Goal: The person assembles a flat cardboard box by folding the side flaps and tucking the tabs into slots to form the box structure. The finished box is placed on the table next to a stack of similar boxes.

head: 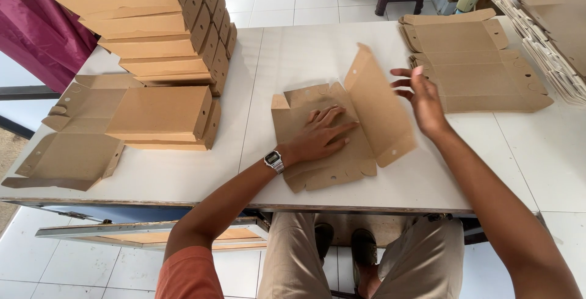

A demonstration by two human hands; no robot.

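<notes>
A flat brown cardboard box blank (pixel 317 165) lies on the white table (pixel 378 180) in front of me. My left hand (pixel 320 135), with a wristwatch, presses flat on its middle panel. One side panel (pixel 378 110) of the blank stands folded up at an angle. My right hand (pixel 422 99) is behind that raised panel, fingers spread and touching its outer face. Neither hand grips anything.
A tall stack of folded brown boxes (pixel 152 24) stands at the back left, with one more folded box (pixel 162 116) and flat blanks (pixel 67 152) beside it. Unfolded blanks (pixel 482 67) lie at the right, and a pile of more blanks (pixel 549 30) at the far right.
</notes>
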